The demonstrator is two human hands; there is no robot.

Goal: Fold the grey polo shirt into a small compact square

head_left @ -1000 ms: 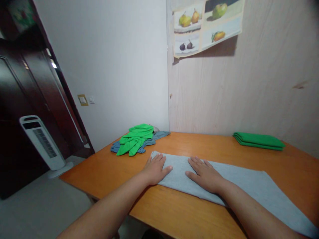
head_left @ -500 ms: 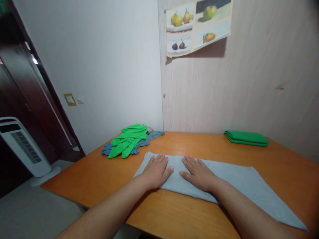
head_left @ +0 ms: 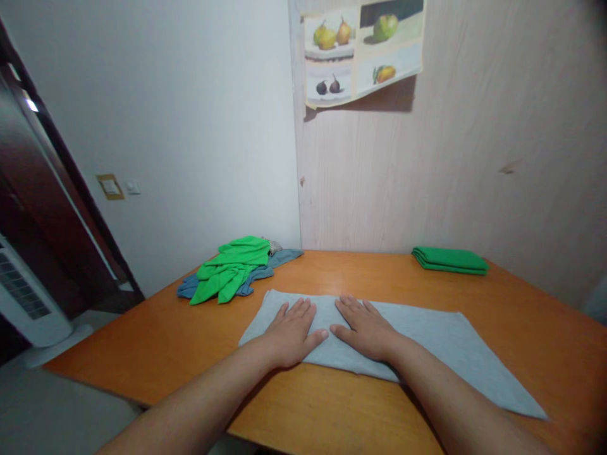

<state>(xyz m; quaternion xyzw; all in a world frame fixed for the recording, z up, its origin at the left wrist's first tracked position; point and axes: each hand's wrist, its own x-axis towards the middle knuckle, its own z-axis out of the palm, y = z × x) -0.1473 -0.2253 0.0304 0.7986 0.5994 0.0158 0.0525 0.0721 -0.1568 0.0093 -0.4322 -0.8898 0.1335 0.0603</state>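
A light grey cloth [head_left: 427, 335], folded into a long shape with a pointed right end, lies flat across the wooden table. Both palms rest on its left half. My left hand [head_left: 291, 332] is flat with fingers spread, close to the cloth's left end. Just to its right, my right hand [head_left: 365, 327] also presses flat, fingers pointing away from me and thumb toward the left hand. Neither hand grips anything. My right forearm crosses over the cloth's near edge and hides part of it.
On the wooden table [head_left: 142, 341], a crumpled pile of bright green cloth [head_left: 232, 265] and blue-grey cloth [head_left: 287, 256] sits at the back left. A neatly folded green cloth [head_left: 450, 260] lies at the back right. Walls stand behind; a white tower appliance [head_left: 33, 303] is left on the floor.
The view has turned slightly right, so the surroundings shift left. My left hand lies slightly nearer the cloth's front edge; both hands stay flat on the cloth.
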